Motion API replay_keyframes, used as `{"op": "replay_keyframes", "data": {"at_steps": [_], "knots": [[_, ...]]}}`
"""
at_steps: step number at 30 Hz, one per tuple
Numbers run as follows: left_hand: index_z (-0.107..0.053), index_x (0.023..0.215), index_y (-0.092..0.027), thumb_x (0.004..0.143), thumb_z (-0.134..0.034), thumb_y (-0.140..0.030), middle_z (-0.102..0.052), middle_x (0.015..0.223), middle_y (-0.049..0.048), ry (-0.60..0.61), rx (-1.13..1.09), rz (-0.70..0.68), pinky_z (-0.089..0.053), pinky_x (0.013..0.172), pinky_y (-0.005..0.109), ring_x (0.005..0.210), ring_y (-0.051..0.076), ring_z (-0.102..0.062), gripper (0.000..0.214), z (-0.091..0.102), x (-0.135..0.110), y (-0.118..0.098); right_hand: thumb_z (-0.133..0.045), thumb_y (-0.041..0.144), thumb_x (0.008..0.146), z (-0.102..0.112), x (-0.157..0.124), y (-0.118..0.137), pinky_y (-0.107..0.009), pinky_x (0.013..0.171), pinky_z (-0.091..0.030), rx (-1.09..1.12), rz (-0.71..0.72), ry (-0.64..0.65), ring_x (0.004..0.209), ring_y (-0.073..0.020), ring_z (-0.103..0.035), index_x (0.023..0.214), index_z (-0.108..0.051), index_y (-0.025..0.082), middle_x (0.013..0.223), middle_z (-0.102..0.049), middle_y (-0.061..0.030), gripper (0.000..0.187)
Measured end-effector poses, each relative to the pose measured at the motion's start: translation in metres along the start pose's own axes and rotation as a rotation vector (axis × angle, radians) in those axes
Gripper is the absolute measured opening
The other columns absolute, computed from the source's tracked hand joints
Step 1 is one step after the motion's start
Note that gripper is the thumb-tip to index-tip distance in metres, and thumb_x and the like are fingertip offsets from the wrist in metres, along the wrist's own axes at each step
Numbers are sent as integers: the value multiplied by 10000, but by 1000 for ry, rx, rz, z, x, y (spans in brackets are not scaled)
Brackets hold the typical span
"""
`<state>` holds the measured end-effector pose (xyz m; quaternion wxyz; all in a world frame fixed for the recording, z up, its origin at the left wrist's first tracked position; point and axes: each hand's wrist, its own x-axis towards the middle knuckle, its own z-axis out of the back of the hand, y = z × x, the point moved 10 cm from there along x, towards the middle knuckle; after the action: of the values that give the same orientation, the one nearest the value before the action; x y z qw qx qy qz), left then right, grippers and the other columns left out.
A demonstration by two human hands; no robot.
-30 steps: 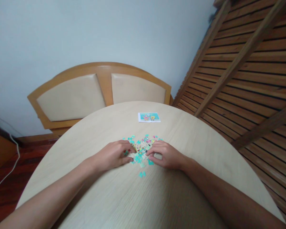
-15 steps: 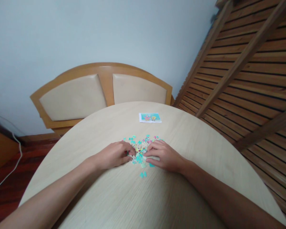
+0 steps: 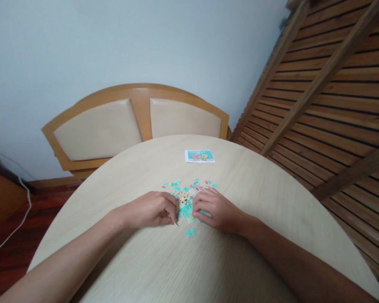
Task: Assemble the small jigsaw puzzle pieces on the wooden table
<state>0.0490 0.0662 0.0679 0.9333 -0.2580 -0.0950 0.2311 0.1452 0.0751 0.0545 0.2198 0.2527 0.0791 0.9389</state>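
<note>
Pile of small teal, pink and yellow jigsaw pieces (image 3: 186,209) just below frame centre, on a round pale wooden table (image 3: 145,261). Left hand (image 3: 158,208) is pinched shut on a tiny thin piece (image 3: 176,224). Right hand (image 3: 215,209), loosely curled, hides some of the pile's right side; can't tell if it's gripping anything. Teal picture card (image 3: 200,156) near centre, brown slatted wooden panel (image 3: 350,87) upper right.

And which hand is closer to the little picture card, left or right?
Right. The right hand is almost straight below the picture card in the view; the left hand is also below it, but farther off to its left.
</note>
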Motion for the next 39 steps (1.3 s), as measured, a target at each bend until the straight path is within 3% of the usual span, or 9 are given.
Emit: {"op": "replay_keyframes", "data": {"at_steps": [5, 8, 10, 14, 19, 23, 27, 33, 39], "knots": [[-776, 822, -259, 906, -694, -237, -715, 847, 15, 39, -2, 5, -487, 681, 238, 780, 148, -665, 120, -3, -2, -1, -665, 311, 918, -1, -1, -5, -390, 932, -406, 18, -64, 9, 1011, -231, -601, 984, -684, 212, 1029, -705, -54, 120], [-766, 881, -250, 885, -737, -331, -718, 887, 16, 33, 37, 23, -505, 751, 255, 838, 165, -675, 86, -4, -2, 3, -632, 323, 947, 2, -3, -18, -430, 998, -394, -11, -171, -8, 1128, -258, -572, 1192, -642, 199, 1169, -689, -89, 275], [-744, 989, -234, 902, -713, -380, -718, 990, 38, -39, 109, 60, -511, 846, 288, 944, 192, -673, 172, 1, -1, 10, -604, 316, 965, 2, -5, -25, -448, 1022, -388, -26, -210, -15, 1170, -262, -558, 1249, -627, 205, 1231, -671, -95, 305], [-670, 1188, -217, 991, -564, -350, -684, 1185, 81, -197, 288, 169, -504, 956, 355, 1093, 230, -635, 259, 7, -2, 33, -637, 308, 946, 3, -6, -25, -455, 1021, -389, -29, -161, -37, 1125, -247, -587, 1088, -719, 252, 1167, -697, -65, 174], [-674, 1180, -229, 1018, -503, -304, -684, 1200, 65, -257, 376, 202, -508, 971, 378, 1102, 225, -628, 247, 4, -2, 50, -658, 282, 927, 10, -4, -23, -415, 921, -431, 10, -115, -77, 995, -226, -631, 913, -731, 235, 976, -740, -46, 88], [-683, 1145, -239, 1002, -516, -253, -704, 1152, 55, -289, 368, 211, -512, 954, 368, 1073, 217, -637, 220, 6, -4, 55, -645, 288, 939, 14, -5, -31, -421, 952, -444, 33, -180, -104, 1066, -234, -616, 1079, -717, 232, 1078, -735, -68, 167], [-689, 1118, -230, 993, -523, -238, -712, 1107, 55, -310, 337, 241, -516, 930, 347, 1038, 207, -645, 207, 8, -5, 59, -625, 294, 944, 5, -7, -33, -479, 1041, -409, 26, -205, -33, 1188, -263, -566, 1249, -671, 254, 1255, -683, -86, 311], [-692, 1074, -230, 991, -527, -248, -720, 1061, 44, -324, 304, 268, -519, 894, 344, 1001, 206, -652, 186, 10, -5, 61, -699, 319, 873, 1, -9, -33, -522, 1084, -370, 48, -201, 13, 1212, -283, -554, 1180, -703, 247, 1254, -673, -92, 316], [-696, 1060, -216, 995, -494, -251, -724, 1043, 58, -366, 245, 280, -527, 872, 327, 968, 193, -666, 216, 13, -7, 63, -723, 328, 846, 5, -8, -32, -493, 1058, -392, 68, -193, -3, 1178, -270, -572, 1113, -686, 239, 1196, -681, -91, 283]]}}
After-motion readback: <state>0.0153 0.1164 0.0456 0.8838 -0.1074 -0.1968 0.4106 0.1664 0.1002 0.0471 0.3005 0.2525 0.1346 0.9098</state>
